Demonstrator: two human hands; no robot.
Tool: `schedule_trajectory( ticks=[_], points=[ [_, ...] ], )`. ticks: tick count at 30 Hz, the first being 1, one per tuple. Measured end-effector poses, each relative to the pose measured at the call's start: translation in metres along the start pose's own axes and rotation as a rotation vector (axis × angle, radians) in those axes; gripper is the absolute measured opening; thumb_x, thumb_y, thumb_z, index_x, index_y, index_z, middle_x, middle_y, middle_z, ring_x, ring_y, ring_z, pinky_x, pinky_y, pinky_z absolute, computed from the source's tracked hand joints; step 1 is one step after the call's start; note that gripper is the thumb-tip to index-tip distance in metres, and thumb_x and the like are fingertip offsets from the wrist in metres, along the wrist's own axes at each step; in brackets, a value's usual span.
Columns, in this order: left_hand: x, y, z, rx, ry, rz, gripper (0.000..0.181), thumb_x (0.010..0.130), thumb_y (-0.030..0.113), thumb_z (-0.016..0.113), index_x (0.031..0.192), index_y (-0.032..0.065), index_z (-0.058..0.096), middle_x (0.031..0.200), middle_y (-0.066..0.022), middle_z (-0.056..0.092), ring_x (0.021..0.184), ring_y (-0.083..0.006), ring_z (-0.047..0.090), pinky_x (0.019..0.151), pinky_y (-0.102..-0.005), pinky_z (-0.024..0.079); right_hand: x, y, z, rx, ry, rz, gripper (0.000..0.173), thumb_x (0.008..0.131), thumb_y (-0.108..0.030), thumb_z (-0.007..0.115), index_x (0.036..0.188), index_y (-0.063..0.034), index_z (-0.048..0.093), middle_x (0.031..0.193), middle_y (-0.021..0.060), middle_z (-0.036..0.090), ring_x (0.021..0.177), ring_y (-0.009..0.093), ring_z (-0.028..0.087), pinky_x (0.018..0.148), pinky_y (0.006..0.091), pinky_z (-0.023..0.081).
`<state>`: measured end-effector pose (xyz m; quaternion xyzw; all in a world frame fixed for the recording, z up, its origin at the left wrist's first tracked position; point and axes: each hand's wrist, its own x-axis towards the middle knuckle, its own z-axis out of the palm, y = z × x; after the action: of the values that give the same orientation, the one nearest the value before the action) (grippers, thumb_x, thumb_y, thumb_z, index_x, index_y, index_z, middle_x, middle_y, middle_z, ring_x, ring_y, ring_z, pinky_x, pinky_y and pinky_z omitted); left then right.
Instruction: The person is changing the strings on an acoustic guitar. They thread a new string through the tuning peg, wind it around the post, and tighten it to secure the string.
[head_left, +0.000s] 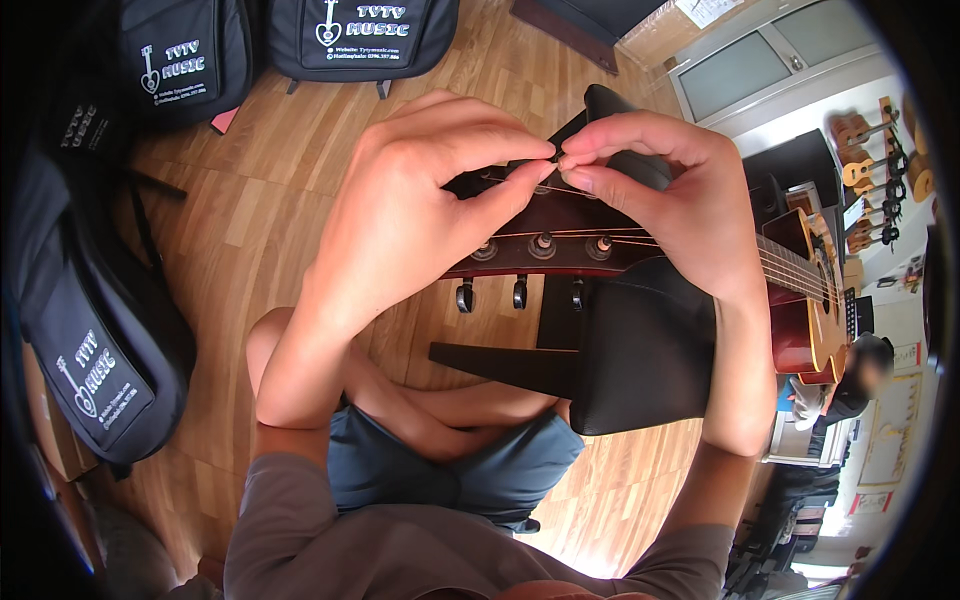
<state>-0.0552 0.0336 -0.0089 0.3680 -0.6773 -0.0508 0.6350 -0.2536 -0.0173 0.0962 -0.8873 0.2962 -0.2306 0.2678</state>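
Both my hands meet above the dark headstock (577, 255) of an acoustic guitar, whose wooden body (821, 300) lies off to the right. The thumb and forefinger of my left hand (420, 180) pinch a thin guitar string near its tip. My right hand (660, 180) pinches a small pale piece, or the end of the same string, right beside it; the fingertips hide which. Under the hands, strings run to the metal tuning posts (541, 245), and black tuning knobs (520, 292) stick out from the near edge. A black padded stool (645, 352) stands under the neck.
Black guitar bags (360, 37) stand at the top left, and another bag (105, 360) leans at the left. My crossed legs (450, 412) are on the wood floor (262, 225). Guitars (862, 172) hang on the right wall. A person (855, 382) is in the background at the right.
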Motion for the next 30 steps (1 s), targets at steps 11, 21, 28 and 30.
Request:
schedule_trajectory(
  ticks=[11, 21, 28, 30],
  points=[
    [-0.0017, 0.0026, 0.0045, -0.040, 0.035, -0.082, 0.027, 0.082, -0.002, 0.079, 0.108, 0.0031, 0.077, 0.093, -0.0079, 0.077, 0.089, -0.0168, 0.074, 0.081, -0.0288, 0.056, -0.0007, -0.0048, 0.0022, -0.006, 0.014, -0.009, 0.021, 0.086, 0.007, 0.078, 0.106, 0.0052, 0.072, 0.101, 0.0115, 0.077, 0.098, 0.017, 0.074, 0.096, 0.0300, 0.055],
    [-0.0011, 0.0042, 0.0037, -0.248, 0.006, -0.243, 0.032, 0.083, -0.004, 0.077, 0.114, 0.0005, 0.072, 0.097, -0.0034, 0.079, 0.097, -0.0121, 0.073, 0.095, -0.0283, 0.052, -0.0014, -0.0065, 0.0044, -0.064, 0.041, 0.002, 0.018, 0.085, 0.005, 0.079, 0.102, 0.0021, 0.074, 0.098, 0.0077, 0.078, 0.096, 0.015, 0.073, 0.113, 0.0382, 0.045],
    [-0.0010, 0.0081, 0.0024, -0.258, 0.008, -0.318, 0.029, 0.084, -0.002, 0.077, 0.112, 0.0010, 0.071, 0.100, -0.0039, 0.079, 0.099, -0.0101, 0.071, 0.098, -0.0283, 0.050, -0.0011, -0.0063, 0.0027, -0.115, 0.045, -0.051, 0.014, 0.085, 0.004, 0.079, 0.099, 0.0003, 0.076, 0.095, 0.0065, 0.078, 0.095, 0.016, 0.073, 0.115, 0.0446, 0.044],
    [0.0000, 0.0094, 0.0023, -0.251, 0.008, -0.341, 0.029, 0.084, -0.002, 0.078, 0.112, 0.0008, 0.071, 0.099, -0.0038, 0.080, 0.099, -0.0096, 0.071, 0.098, -0.0282, 0.050, -0.0010, -0.0058, 0.0024, -0.127, 0.044, -0.057, 0.014, 0.085, 0.004, 0.079, 0.099, 0.0000, 0.076, 0.095, 0.0067, 0.078, 0.094, 0.016, 0.073, 0.115, 0.0457, 0.044]
  ],
)
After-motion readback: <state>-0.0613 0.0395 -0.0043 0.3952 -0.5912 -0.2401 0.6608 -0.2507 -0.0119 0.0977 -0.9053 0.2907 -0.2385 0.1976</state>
